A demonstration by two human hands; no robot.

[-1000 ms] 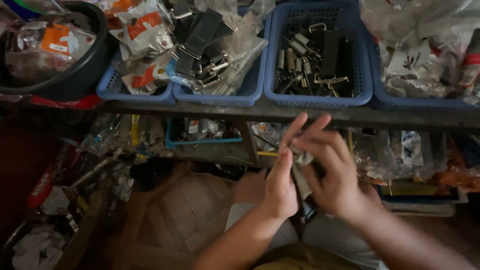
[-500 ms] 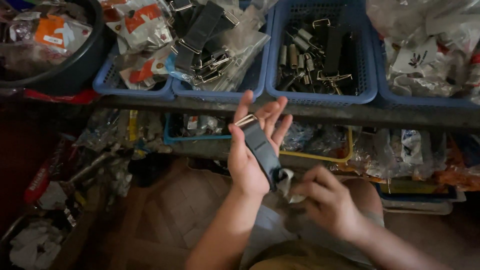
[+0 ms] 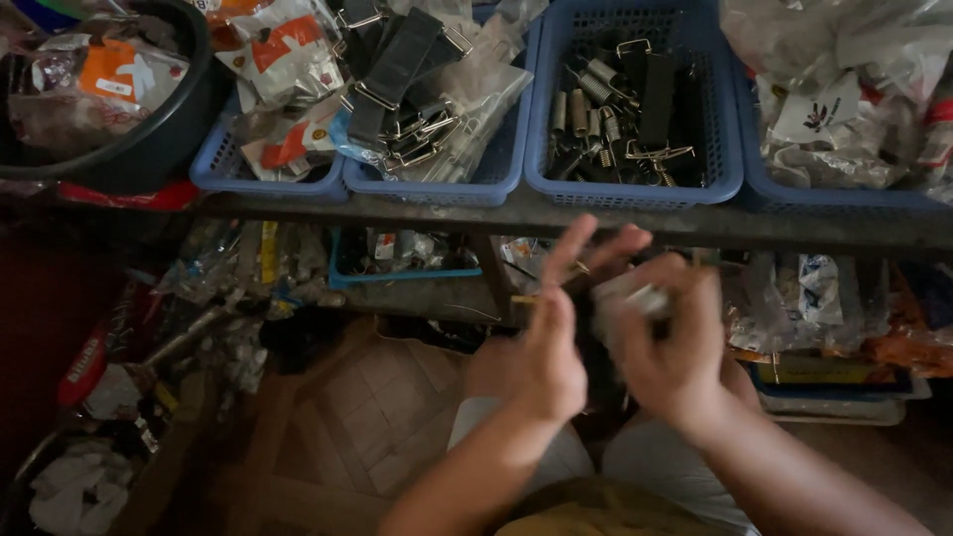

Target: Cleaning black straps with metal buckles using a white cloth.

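While blurred, dark strap (image 3: 596,328) stands roughly upright between hands; left hand (image 3: 546,357) open-fingered flat against it, right hand (image 3: 675,347) curled gripping its pale metal end (image 3: 635,295), nearer.

The right hand (image 3: 667,347) has risen to meet the left hand (image 3: 544,357) around the dark strap (image 3: 594,328).

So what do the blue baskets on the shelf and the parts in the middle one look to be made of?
The blue baskets look like moulded plastic: matte, uniform colour, lattice walls. The parts inside the middle one seem to be metal, with coiled springs and wire loops that glint grey, along with dark flat strips, possibly webbing or coated metal; the picture cannot settle which.
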